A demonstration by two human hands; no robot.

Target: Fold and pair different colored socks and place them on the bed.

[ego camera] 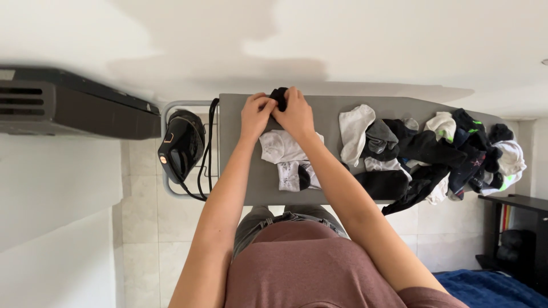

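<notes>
Both hands are at the far edge of the ironing board [257, 191], close together. The left hand [255, 114] and the right hand [297, 117] are each closed around a small black sock [279, 97], pinching it between them right at that edge. Just nearer the person, under the wrists, lies a white sock [281, 146], and below it a small white-and-black sock [294, 175] near the board's near edge. By the look of it, only these few pieces are set apart. Over at the right end of the board sits a big jumbled pile of socks [445, 154], black, white and grey, unsorted, so most of the work looks left to do. Off the left end, a black iron [181, 144] rests on its rack.
</notes>
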